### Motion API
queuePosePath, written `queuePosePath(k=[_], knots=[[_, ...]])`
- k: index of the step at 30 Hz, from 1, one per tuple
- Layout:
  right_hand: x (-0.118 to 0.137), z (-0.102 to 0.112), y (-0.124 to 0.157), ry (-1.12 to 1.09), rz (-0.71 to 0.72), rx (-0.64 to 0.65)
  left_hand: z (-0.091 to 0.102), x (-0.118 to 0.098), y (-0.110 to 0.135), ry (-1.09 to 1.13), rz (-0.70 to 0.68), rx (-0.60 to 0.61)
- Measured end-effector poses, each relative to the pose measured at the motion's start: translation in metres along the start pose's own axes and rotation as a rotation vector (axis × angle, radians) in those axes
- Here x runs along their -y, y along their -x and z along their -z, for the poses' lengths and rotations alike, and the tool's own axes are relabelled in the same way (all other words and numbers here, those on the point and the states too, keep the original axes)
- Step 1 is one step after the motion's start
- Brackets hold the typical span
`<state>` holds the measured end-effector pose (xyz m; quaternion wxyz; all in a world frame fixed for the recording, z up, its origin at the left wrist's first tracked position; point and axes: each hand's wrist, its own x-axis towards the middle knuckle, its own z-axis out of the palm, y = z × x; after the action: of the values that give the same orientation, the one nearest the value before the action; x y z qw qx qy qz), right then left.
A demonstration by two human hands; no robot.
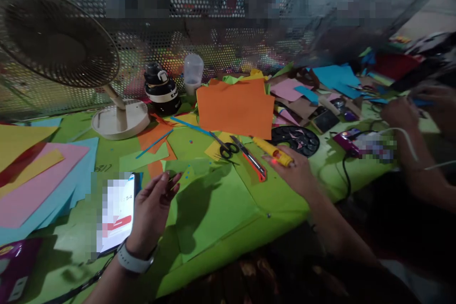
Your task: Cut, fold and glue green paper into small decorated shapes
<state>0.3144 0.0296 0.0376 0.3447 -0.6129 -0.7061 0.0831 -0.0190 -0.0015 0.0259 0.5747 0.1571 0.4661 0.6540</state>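
My left hand (pixel 155 206), wearing a white wristband, is raised over the green table beside a lit phone (pixel 117 213). Its thumb and fingers are curled together; anything small between them is too dark to make out. At the right, my right hand (pixel 297 173) is closed around a yellow tube-shaped tool (pixel 276 152) with a glowing red spot near the fingers. Left of that hand lies an orange-and-black utility knife (pixel 251 159). Black-handled scissors (pixel 228 148) rest next to the knife. A light green paper sheet (pixel 217 213) lies flat between my hands.
Behind stand a fan (pixel 121 118), a black bottle (pixel 162 90) and a clear cup (pixel 193 73). Orange paper (pixel 235 109) leans near a black palette tray (pixel 297 140). Coloured sheets (pixel 46 180) lie left. A purple power strip (pixel 359 145) is near another person's hands (pixel 402 114).
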Motion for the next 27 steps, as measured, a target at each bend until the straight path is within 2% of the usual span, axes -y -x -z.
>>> queuePosePath(k=[2, 4, 8, 11, 14, 17, 20, 23, 27], knots=[[-0.031, 0.004, 0.001, 0.148, -0.141, -0.048, -0.002, -0.005, -0.001, 0.027, -0.01, -0.021], [-0.058, 0.004, 0.001, 0.246, -0.2, -0.065, -0.003, -0.009, -0.003, 0.04, -0.024, -0.035], [-0.093, -0.001, 0.001, 0.337, -0.155, 0.018, -0.004, -0.013, -0.006, 0.068, -0.049, -0.064], [-0.097, 0.004, 0.002, 0.429, -0.064, 0.124, -0.004, -0.013, -0.008, 0.084, -0.05, -0.062], [-0.079, 0.014, 0.002, 0.496, 0.005, 0.177, -0.003, -0.013, -0.009, 0.086, -0.073, -0.05], [-0.043, 0.011, -0.003, 0.444, 0.079, 0.134, -0.001, -0.013, -0.009, 0.081, -0.095, -0.039], [-0.002, -0.013, -0.011, 0.281, 0.183, 0.231, 0.001, -0.013, -0.011, 0.078, -0.111, -0.031], [0.028, -0.047, -0.02, 0.283, 0.243, 0.395, 0.003, -0.013, -0.013, 0.065, -0.136, -0.031], [0.04, -0.081, -0.028, 0.393, 0.243, 0.476, 0.004, -0.011, -0.016, 0.066, -0.149, -0.042]])
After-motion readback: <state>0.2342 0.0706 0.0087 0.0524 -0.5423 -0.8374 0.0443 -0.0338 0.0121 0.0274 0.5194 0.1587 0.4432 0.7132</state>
